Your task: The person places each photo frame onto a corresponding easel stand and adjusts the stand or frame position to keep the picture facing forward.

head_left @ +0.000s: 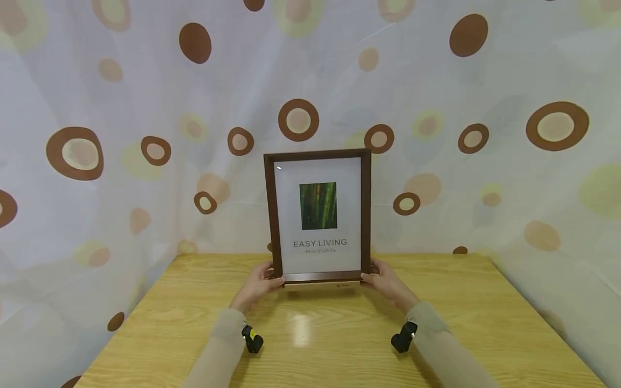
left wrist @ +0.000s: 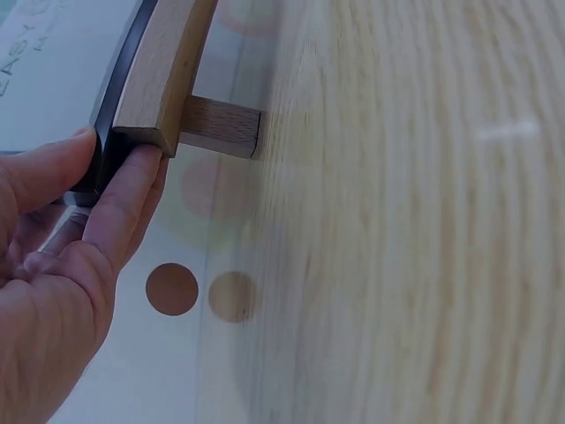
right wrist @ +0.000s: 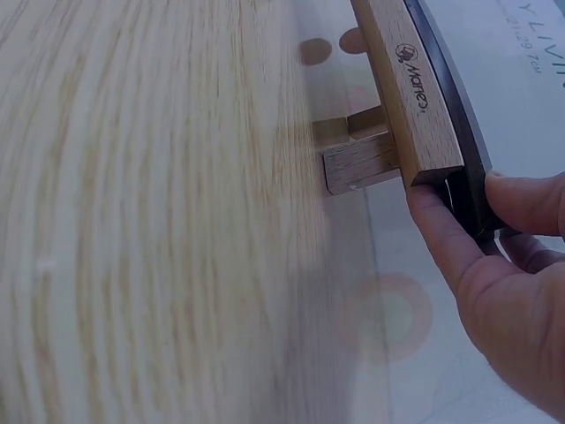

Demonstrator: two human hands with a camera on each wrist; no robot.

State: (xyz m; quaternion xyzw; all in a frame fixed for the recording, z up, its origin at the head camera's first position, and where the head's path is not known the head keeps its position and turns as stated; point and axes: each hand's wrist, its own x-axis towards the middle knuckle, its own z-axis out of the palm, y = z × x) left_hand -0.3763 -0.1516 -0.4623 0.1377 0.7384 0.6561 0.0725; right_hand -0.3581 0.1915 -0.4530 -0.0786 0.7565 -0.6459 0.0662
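Note:
A dark brown picture frame [head_left: 319,215] stands almost upright in the middle, leaning slightly back, with a white insert, a small green bamboo picture and the words "EASY LIVING". Its lower edge sits at the ledge of a wooden display stand [head_left: 322,286], whose short foot shows in both wrist views. My left hand [head_left: 256,287] grips the lower left corner, thumb on the front and fingers underneath against the end of the ledge [left wrist: 152,93]. At the lower right corner, my right hand [head_left: 388,285] holds in the same way, its index finger under the ledge end marked with a logo [right wrist: 419,106].
All this is over a light wood table [head_left: 315,345] with visible grain. Behind and at both sides hangs a white curtain [head_left: 320,64] printed with brown and pale circles. A black wrist camera [head_left: 253,339] is strapped at each sleeve.

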